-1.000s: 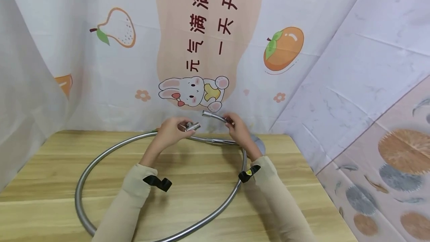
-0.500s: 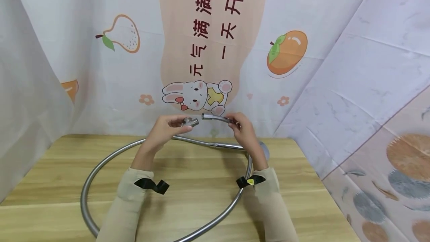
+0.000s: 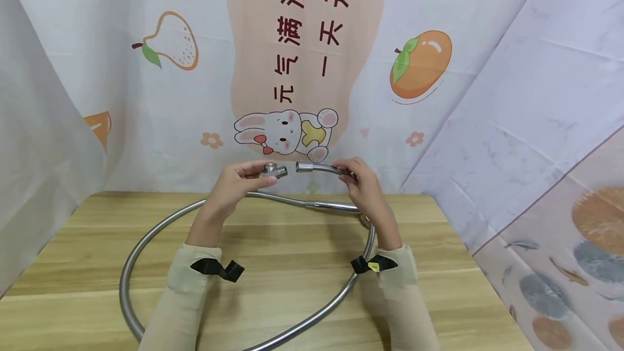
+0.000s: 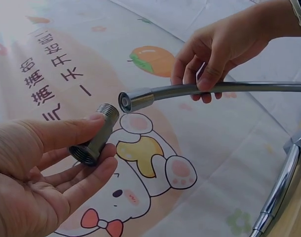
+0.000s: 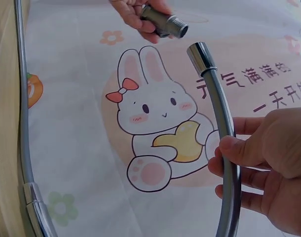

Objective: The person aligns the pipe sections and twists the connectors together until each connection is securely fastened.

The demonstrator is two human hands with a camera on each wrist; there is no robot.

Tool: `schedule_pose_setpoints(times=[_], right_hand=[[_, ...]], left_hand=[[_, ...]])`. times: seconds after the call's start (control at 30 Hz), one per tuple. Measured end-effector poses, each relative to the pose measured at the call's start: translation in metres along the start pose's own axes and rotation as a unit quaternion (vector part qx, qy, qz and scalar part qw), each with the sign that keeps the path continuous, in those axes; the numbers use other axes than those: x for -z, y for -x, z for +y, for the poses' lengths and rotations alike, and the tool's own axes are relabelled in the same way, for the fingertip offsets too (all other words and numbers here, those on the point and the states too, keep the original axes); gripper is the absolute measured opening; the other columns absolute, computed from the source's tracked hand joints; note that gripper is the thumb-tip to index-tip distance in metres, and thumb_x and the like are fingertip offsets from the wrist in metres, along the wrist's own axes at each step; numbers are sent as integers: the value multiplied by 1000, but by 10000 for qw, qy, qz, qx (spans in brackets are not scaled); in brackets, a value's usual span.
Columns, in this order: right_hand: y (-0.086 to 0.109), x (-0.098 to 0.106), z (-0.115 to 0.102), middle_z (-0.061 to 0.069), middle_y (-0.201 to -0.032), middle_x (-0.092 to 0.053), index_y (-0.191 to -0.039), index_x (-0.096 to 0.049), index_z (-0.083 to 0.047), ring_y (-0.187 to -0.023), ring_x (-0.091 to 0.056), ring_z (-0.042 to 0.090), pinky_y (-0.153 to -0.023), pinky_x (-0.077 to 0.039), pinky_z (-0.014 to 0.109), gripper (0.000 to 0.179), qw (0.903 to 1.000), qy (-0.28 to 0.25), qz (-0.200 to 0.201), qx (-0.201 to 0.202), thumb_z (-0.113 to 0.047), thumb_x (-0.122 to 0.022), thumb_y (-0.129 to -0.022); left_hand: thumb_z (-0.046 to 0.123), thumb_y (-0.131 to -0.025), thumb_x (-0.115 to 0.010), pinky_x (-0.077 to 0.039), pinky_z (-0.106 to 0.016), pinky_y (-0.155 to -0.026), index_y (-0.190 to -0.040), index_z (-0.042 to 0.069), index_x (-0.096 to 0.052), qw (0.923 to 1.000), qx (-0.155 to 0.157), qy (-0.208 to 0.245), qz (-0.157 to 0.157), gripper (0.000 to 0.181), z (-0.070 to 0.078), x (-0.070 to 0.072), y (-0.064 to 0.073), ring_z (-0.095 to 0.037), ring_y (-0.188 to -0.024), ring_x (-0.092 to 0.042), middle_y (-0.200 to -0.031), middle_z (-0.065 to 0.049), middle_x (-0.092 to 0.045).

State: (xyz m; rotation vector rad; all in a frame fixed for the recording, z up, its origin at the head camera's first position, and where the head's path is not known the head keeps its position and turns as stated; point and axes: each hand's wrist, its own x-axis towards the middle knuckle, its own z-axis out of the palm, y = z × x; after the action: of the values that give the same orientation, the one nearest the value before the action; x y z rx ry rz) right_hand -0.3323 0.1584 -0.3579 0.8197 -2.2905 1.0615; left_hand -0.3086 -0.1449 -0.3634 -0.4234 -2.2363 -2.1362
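In the head view my left hand (image 3: pixel 226 191) pinches a small metal T-shaped pipe fitting (image 3: pixel 274 171) between thumb and fingers. Its threaded end points right; the left wrist view shows an open threaded socket on the fitting (image 4: pixel 97 136) too. My right hand (image 3: pixel 368 188) holds a silver shower hose (image 5: pixel 224 113) a little behind its end, thumb against fingers. The smooth chrome nut (image 3: pixel 304 167) on that end faces the fitting, with a small gap between them. Both are held up above the table's back edge.
The remaining hose (image 3: pixel 125 275) loops widely over the wooden table (image 3: pixel 273 259). Its far end joins a chrome shower handle (image 3: pixel 336 206) lying behind my right wrist, which hides the shower head. A printed cloth (image 3: pixel 185 123) hangs close behind the hands.
My left hand has lifted the fitting slightly, level with the hose nut. The right hand has shifted a little right, and the hose end lies straighter. The head view has moved slightly.
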Motion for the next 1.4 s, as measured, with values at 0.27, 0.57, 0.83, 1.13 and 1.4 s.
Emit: schedule_pose_setpoints(times=[0.27,0.57,0.83,1.13,1.4], right_hand=[[0,5,-3,14,-104,-68,-113,-73,-3,-93,-64,25,-78,-56,36,28,9999,68,-133,-32,13,-66,-90],[0,3,-6,15,-108,-70,-115,-71,-1,-98,-67,27,-84,-58,40,30,9997,18,-175,164,15,-64,-90],[0,1,-12,18,-115,-70,-117,-70,2,-104,-68,30,-91,-59,39,28,9989,-431,-184,85,13,-64,-92],[1,-2,-16,17,-118,-69,-118,-70,0,-109,-67,29,-97,-57,37,23,9981,-531,-216,-206,2,-67,-95],[3,-4,-16,16,-119,-69,-118,-70,0,-111,-66,28,-98,-57,35,23,9980,-437,-397,-243,1,-67,-96]], left_hand=[[10,-89,-79,-59,-26,-85,-132,0,-65,9999,49,-19,111,46,0,1,0,-6,-91,-69,-99,12,-74],[10,-90,-78,-60,-28,-86,-133,0,-65,10000,78,-15,22,46,0,2,-1,-8,-91,-69,-99,10,-73],[8,-94,-73,-60,-28,-88,-133,-3,-63,9994,-101,299,-111,42,2,3,1,-9,-92,-72,-102,6,-73],[7,-93,-74,-60,-29,-88,-127,1,-68,9979,-323,485,-275,35,4,0,2,-11,-92,-73,-99,4,-76],[6,-92,-75,-60,-31,-89,-128,0,-67,9982,-274,443,-305,38,6,-5,4,-12,-91,-74,-96,3,-76]])
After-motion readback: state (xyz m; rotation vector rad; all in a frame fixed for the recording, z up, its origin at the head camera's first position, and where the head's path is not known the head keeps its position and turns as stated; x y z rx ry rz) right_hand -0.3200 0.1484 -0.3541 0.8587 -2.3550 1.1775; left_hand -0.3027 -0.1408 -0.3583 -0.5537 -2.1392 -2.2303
